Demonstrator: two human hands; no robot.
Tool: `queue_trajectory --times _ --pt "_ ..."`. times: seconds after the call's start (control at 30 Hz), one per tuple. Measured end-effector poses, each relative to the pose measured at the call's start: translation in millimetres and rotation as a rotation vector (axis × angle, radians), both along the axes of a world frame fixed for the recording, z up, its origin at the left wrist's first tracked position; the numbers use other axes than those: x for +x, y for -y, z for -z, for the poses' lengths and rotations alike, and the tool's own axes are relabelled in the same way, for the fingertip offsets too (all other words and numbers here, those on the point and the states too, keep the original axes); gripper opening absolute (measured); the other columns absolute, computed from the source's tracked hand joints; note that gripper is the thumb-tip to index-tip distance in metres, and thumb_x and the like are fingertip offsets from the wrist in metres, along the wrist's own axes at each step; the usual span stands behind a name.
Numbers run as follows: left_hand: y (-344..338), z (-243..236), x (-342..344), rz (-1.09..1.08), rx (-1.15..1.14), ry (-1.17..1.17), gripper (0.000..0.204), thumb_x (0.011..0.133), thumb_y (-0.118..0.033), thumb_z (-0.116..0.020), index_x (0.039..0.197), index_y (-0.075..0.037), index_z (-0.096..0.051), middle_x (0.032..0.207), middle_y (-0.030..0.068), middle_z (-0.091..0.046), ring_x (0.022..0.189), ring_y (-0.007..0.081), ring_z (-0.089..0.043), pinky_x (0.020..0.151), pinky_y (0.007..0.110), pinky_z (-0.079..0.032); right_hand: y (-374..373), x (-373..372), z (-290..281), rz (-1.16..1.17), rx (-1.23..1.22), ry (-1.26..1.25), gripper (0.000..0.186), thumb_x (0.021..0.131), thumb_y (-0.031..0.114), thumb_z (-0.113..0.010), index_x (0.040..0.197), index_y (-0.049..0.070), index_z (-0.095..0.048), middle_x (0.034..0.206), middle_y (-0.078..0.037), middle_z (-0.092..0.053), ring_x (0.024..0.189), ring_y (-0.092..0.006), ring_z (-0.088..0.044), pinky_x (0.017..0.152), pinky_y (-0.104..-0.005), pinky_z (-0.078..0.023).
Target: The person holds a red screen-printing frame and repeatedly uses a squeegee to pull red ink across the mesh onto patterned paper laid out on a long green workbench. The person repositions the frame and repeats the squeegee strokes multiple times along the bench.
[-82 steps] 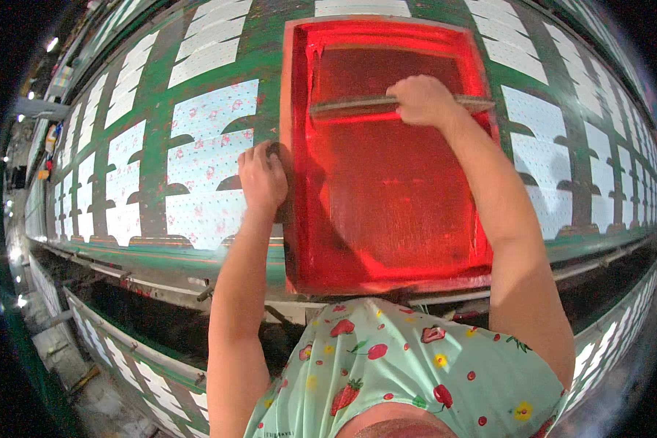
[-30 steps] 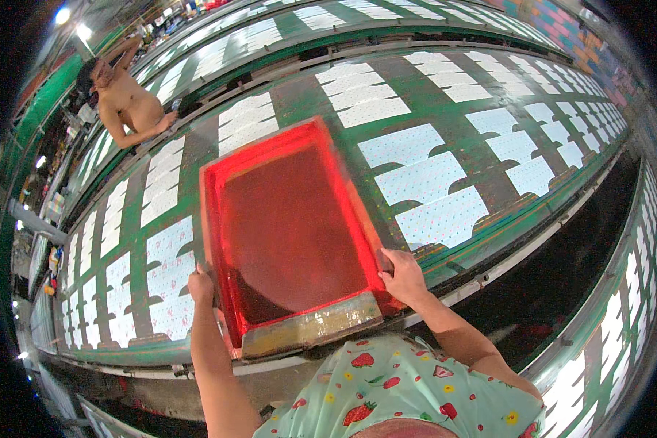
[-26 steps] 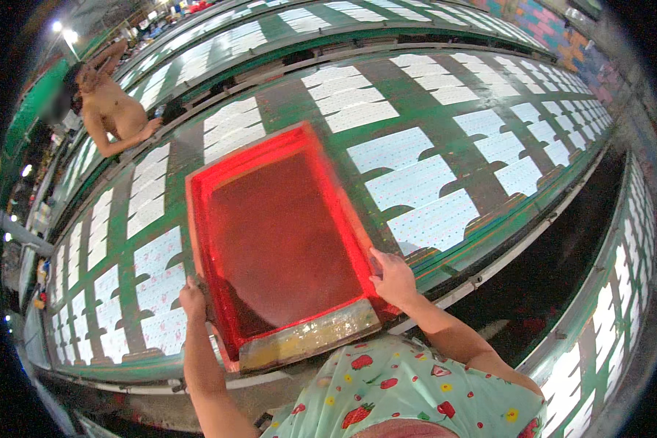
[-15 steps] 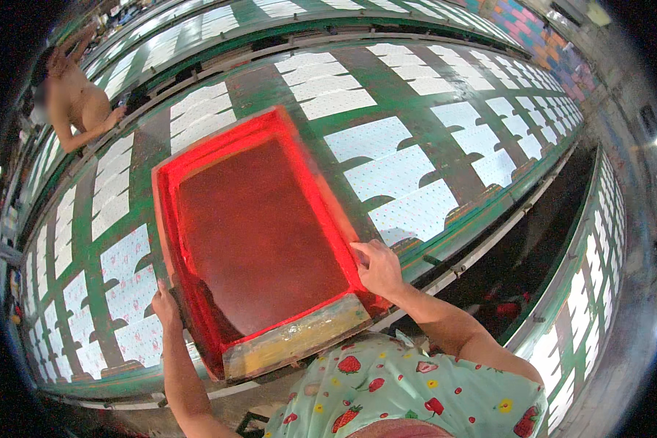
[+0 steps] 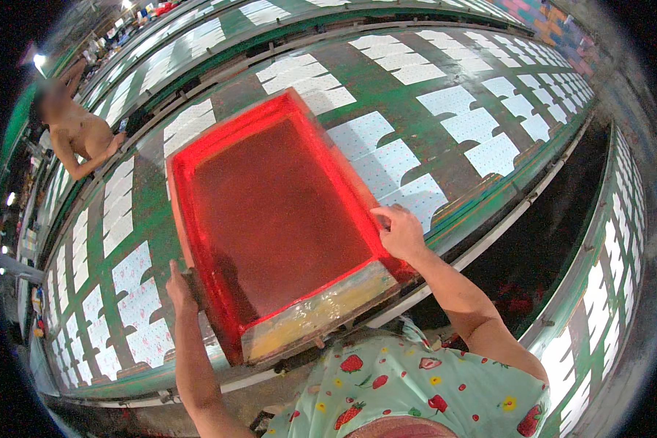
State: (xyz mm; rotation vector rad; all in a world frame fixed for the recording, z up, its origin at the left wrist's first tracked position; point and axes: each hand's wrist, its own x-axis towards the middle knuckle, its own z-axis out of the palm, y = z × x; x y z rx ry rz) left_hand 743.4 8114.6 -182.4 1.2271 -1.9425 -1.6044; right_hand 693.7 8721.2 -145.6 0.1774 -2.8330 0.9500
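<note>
A red ink-stained screen frame (image 5: 279, 223), with a dark red mesh and a taped near end, lies angled above the long green table (image 5: 95, 241). My left hand (image 5: 182, 286) grips the frame's left side near its near corner, its fingers partly hidden. My right hand (image 5: 400, 235) is closed on the frame's right edge, index finger bent over the rim. Rows of pale printed fabric pieces (image 5: 376, 157) lie on the table around the frame, some floral, some dotted. Both forearms reach in from the lower edge.
A person (image 5: 86, 137) leans at the far side of the table, upper left. More long tables (image 5: 197, 36) with pale pieces run behind. Another such table (image 5: 595, 292) stands at the right beyond a dark gap (image 5: 525, 255). A metal rail (image 5: 474, 252) edges my table.
My right hand has left the squeegee seen earlier and now holds the frame. The view has turned. Over the last half second the frame has shifted up and right, partly over dotted pieces.
</note>
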Motion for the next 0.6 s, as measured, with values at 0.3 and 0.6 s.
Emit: queue_trajectory --times 0.3,0.6 --pt "-203 8 -49 0.034 0.040 -0.069 0.061 0.113 -0.058 -0.063 0.084 -0.004 -0.069 0.074 0.0018 -0.058 0.062 0.0168 -0.052 0.058 0.039 -0.043 -173 -50 18 0.099 -0.043 -0.016 0.050 0.080 -0.002 -0.073 0.128 0.014 -0.080 0.111 -0.015 -0.079 0.108 -0.0382 -0.075 0.094 -0.0492 -0.061" --pt "-321 17 -78 0.017 0.037 -0.097 0.060 0.110 -0.060 -0.068 0.080 -0.008 -0.062 0.076 0.0015 -0.055 0.067 0.0174 -0.051 0.064 0.043 -0.045 -287 -82 33 0.139 -0.074 -0.018 0.057 0.080 -0.006 -0.072 0.133 0.015 -0.078 0.116 -0.012 -0.079 0.102 -0.0334 -0.075 0.092 -0.0450 -0.061"
